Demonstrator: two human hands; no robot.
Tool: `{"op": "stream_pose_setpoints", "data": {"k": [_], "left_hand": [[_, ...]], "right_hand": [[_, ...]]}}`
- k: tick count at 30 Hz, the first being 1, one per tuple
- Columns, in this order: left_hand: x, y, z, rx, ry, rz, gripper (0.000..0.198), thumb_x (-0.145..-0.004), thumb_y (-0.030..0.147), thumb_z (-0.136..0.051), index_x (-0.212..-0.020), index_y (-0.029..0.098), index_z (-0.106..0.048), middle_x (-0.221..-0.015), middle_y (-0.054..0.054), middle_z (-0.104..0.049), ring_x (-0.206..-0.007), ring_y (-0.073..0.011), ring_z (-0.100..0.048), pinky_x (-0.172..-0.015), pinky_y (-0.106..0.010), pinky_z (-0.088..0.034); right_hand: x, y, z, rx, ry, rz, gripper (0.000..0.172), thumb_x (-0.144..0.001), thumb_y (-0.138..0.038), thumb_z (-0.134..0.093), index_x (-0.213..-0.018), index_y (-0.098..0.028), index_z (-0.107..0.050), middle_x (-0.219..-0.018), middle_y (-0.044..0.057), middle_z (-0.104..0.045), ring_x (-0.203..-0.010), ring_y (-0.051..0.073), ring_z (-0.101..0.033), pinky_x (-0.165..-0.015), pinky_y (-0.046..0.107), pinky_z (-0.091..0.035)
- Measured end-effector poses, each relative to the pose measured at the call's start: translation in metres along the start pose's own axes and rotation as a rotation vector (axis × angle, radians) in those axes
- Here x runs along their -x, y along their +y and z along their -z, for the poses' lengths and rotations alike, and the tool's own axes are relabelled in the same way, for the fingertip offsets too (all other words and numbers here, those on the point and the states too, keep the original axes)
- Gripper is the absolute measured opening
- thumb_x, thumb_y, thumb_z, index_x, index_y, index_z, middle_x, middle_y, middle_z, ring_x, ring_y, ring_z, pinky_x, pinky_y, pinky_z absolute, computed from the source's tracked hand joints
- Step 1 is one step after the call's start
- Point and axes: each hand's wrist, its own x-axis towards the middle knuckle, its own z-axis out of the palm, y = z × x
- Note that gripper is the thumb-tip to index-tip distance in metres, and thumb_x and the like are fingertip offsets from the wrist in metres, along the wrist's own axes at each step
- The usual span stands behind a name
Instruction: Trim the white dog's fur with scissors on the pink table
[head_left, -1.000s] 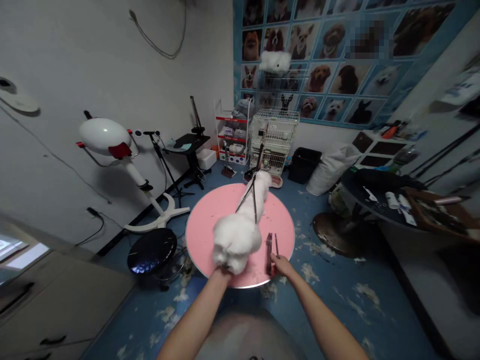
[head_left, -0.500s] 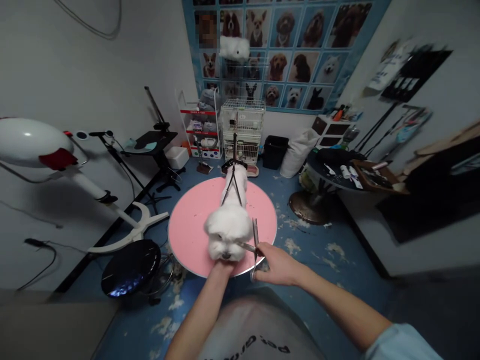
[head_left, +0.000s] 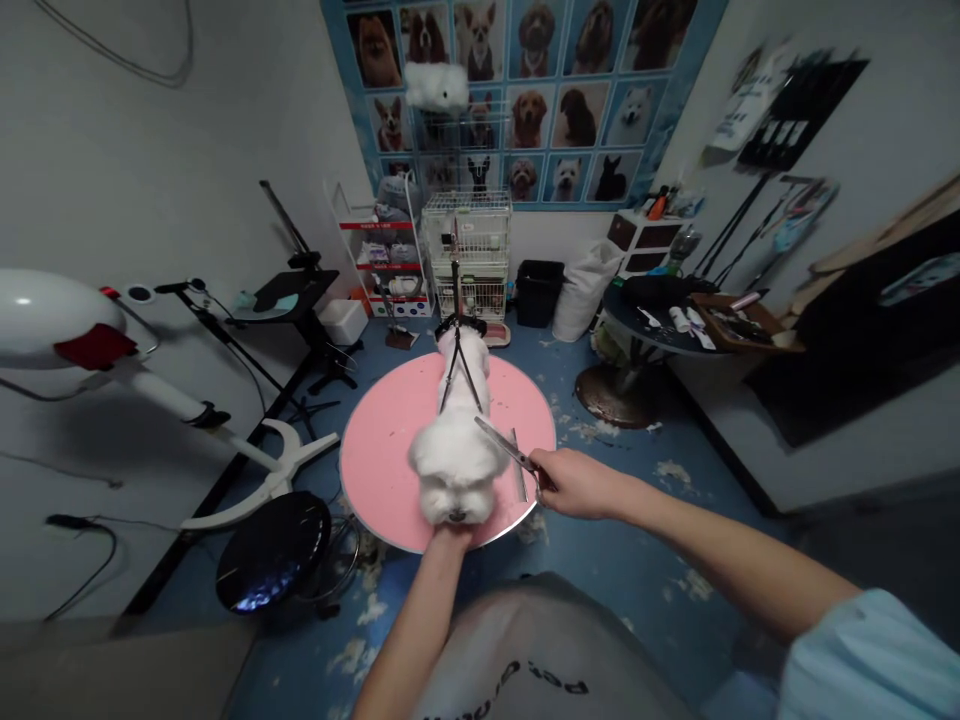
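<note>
A fluffy white dog [head_left: 459, 455], facing me, is on the round pink grooming table [head_left: 379, 440]. Black straps [head_left: 461, 365] run over its back. My left hand [head_left: 451, 538] is under its chin, holding the head from below; the fingers are hidden in the fur. In my right hand [head_left: 574, 482], closed around the handles, are scissors [head_left: 506, 442] pointing up and left beside the dog's head. A metal comb [head_left: 519, 468] shows just left of that hand; I cannot tell whether the hand holds it or it lies on the table.
A black round stool [head_left: 274, 550] stands at left, near a white dryer on a stand [head_left: 172, 390]. Wire cages [head_left: 469, 240] and a shelf rack [head_left: 382, 250] are behind. A dark side table [head_left: 660, 325] with tools stands right. Fur clumps dot the blue floor.
My right hand has moved right and slightly up, away from the dog's face. The scissors have turned from upright to slanting up-left. My left hand stays under the chin.
</note>
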Motion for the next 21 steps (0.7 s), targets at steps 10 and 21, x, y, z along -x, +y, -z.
{"op": "stream_pose_setpoints", "data": {"k": [10, 21], "left_hand": [[0.011, 0.004, -0.014, -0.02, 0.085, -0.058, 0.048, -0.115, 0.033, -0.033, -0.095, 0.019, -0.074, -0.081, -0.004, -0.073, -0.067, -0.0127, -0.069, -0.071, -0.021, -0.061], [0.019, 0.005, -0.019, -0.047, 0.127, -0.135, 0.061, -0.116, 0.041, -0.023, -0.096, 0.02, -0.077, -0.084, -0.005, -0.076, -0.072, -0.013, -0.073, -0.071, -0.022, -0.062]], "right_hand": [[-0.018, 0.021, -0.017, -0.254, -0.038, 0.087, 0.027, -0.081, -0.024, -0.074, -0.106, -0.018, -0.065, -0.098, 0.006, -0.074, -0.083, 0.02, -0.064, -0.069, 0.027, -0.04], [-0.05, 0.049, -0.03, -0.479, -0.131, 0.207, 0.034, -0.069, -0.024, -0.082, -0.091, -0.021, -0.056, -0.084, -0.004, -0.06, -0.076, 0.015, -0.054, -0.067, 0.026, -0.04]]}}
